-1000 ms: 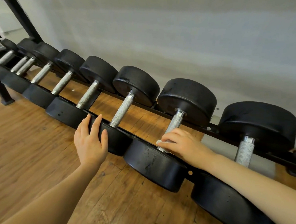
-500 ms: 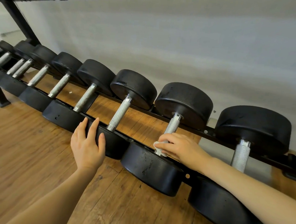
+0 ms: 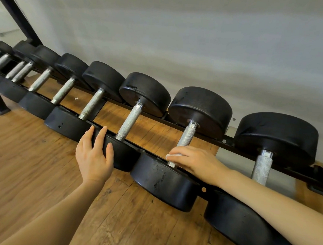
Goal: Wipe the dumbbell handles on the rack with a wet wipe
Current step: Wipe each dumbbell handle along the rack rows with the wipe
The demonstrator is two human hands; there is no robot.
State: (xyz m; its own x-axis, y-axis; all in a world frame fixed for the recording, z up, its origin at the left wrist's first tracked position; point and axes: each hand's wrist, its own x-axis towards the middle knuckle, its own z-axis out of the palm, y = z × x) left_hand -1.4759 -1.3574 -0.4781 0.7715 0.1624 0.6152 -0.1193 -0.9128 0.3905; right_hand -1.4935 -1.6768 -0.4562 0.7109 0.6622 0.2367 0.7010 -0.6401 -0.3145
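Note:
A row of black dumbbells with knurled silver handles lies across the low black rack [image 3: 229, 140]. My right hand [image 3: 196, 162] grips the lower end of one silver handle [image 3: 187, 136], with a white wet wipe [image 3: 172, 156] wrapped between fingers and metal. My left hand [image 3: 93, 156] rests with straight fingers on the near black head [image 3: 121, 154] of the dumbbell one place to the left, whose handle [image 3: 129, 120] is bare. Another dumbbell handle [image 3: 262, 168] stands to the right of my right forearm.
Several smaller dumbbells [image 3: 63, 90] run off to the far left along the rack. A rack upright [image 3: 18, 17] rises at top left, with an upper shelf overhead. A grey wall [image 3: 198, 49] stands behind and wooden floor [image 3: 32, 171] lies below.
My right hand with the wipe has slid slightly down the handle toward the near head. My left hand stays on the neighbouring dumbbell head. The view has shifted a little.

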